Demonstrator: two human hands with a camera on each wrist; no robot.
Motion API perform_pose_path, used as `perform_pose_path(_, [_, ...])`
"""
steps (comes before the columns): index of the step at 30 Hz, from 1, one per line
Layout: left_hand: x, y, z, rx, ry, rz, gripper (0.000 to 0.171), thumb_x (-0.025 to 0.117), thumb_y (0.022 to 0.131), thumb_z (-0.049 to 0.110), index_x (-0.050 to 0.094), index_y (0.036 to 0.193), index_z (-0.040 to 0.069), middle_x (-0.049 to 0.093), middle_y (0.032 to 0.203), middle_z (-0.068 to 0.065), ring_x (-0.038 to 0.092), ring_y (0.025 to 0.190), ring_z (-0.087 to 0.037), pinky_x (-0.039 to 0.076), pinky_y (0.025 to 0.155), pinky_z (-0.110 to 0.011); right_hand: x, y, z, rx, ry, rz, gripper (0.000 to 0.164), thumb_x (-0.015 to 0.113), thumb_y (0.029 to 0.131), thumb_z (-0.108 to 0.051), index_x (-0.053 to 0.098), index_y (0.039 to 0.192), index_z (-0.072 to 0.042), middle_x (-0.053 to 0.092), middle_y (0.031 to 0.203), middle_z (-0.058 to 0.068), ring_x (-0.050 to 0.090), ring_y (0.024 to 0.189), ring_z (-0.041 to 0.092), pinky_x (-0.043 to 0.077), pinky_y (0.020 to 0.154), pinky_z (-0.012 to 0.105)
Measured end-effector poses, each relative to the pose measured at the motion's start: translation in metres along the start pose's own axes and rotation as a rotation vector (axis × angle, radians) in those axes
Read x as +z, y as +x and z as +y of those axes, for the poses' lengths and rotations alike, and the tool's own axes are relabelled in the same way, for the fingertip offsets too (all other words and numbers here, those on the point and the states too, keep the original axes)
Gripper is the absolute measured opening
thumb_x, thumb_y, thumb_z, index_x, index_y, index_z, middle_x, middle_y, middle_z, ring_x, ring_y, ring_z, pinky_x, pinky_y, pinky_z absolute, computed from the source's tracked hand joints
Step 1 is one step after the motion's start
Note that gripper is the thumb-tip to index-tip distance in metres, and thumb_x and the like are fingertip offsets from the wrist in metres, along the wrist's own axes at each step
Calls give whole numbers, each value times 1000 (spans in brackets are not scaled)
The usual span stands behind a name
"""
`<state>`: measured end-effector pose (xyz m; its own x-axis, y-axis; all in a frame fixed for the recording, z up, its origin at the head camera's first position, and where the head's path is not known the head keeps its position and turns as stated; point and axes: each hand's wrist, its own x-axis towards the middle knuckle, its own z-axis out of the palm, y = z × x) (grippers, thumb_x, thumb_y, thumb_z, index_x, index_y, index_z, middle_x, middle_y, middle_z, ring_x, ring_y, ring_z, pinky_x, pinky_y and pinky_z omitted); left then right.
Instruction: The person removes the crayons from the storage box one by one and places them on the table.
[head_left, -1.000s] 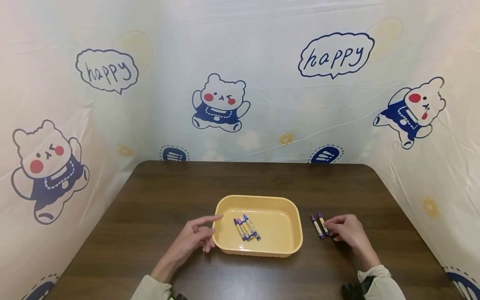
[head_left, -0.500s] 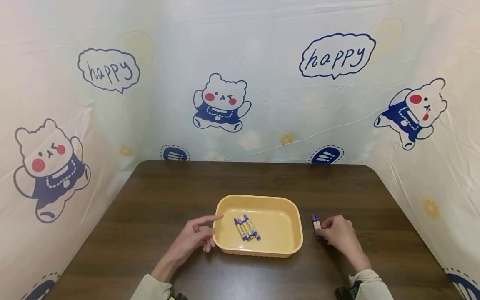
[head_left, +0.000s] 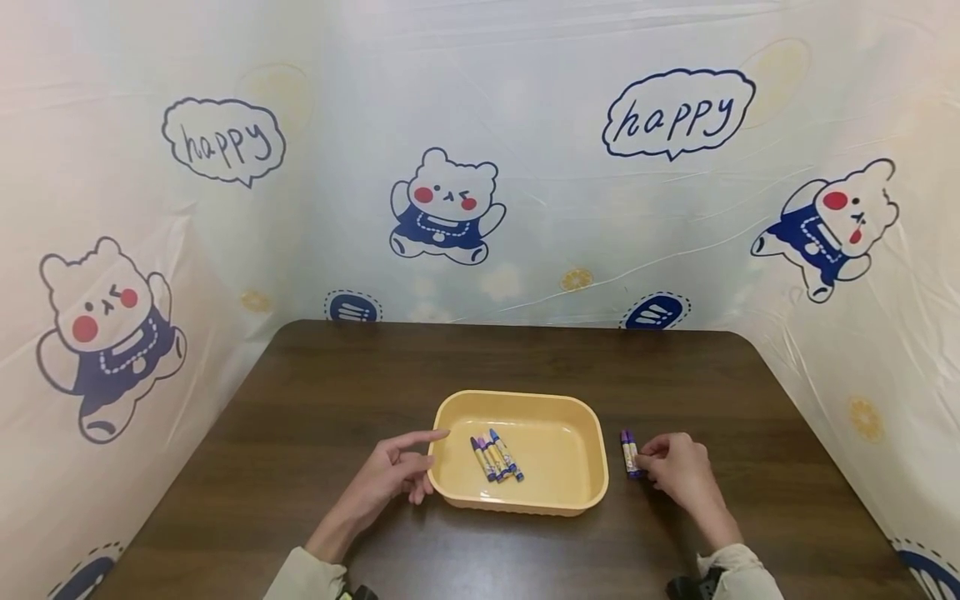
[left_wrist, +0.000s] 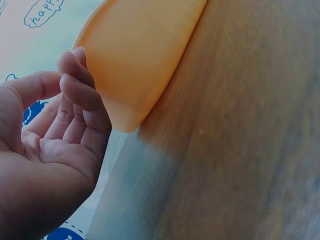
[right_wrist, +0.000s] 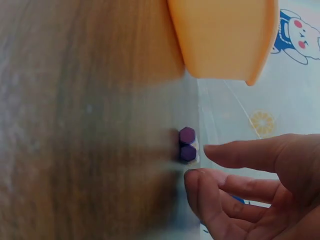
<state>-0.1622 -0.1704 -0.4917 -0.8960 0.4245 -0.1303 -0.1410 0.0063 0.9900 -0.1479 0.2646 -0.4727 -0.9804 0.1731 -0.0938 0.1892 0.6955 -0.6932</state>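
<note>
At the left end of a yellow tray, my left hand reaches its index finger over the rim; other fingers bend loosely by the outer wall. The tray wall is behind those fingers in the left wrist view. Several wrapped crayons lie together inside the tray. To its right, two purple-tipped crayons lie side by side on the table. My right hand is at their right side, thumb and forefinger slightly parted. The right wrist view shows the crayons' purple ends just beyond the fingertips, nothing pinched.
A dark wooden table carries everything. Behind it and on both sides hangs a pale curtain printed with cartoon bears and the word "happy".
My right hand has moved left, and the two crayons on the table have come together from slightly apart. It has now drawn back a little from them. The left hand and tray stay put.
</note>
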Motion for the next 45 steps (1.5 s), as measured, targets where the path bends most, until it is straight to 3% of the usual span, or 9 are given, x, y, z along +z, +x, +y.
perform_pose_path(11, [-1,-1,-1,15,1,-11,49,61,98,15,49,143,-2,65,71,-9,58,54,-15,51,52,-23,-16,-6,-15,-91,59,78,10,73,89,-12,75,87,-2,71,70,7,68,59,19,52,51,26])
perform_pose_path(17, [0,0,-1,6,-8,-3,48,60,98,13,49,144,-1,65,70,-10,58,54,-15,51,51,-23,-21,-11,-30,-117,83,85,13,74,90,-15,75,90,-3,71,73,8,69,62,21,52,53,25])
perform_pose_path(24, [0,0,-1,-7,2,8,47,61,99,15,51,143,1,65,71,-10,58,55,-16,51,52,-24,-19,-14,-52,-142,191,72,16,77,88,-16,76,95,-2,74,79,9,72,68,23,59,61,32])
perform_pose_path(36, [0,-1,-2,11,-23,-7,48,61,98,14,50,143,-1,65,69,-8,58,53,-15,50,51,-23,10,-14,-91,-136,340,-66,13,75,88,-7,75,97,2,73,87,14,71,73,22,60,68,33])
perform_pose_path(45, [-1,-2,-2,18,-23,-19,49,62,98,14,50,143,-1,65,70,-9,58,54,-14,51,51,-23,49,-11,-112,-211,311,-80,5,79,83,-5,75,84,-2,72,75,7,70,64,18,60,63,36])
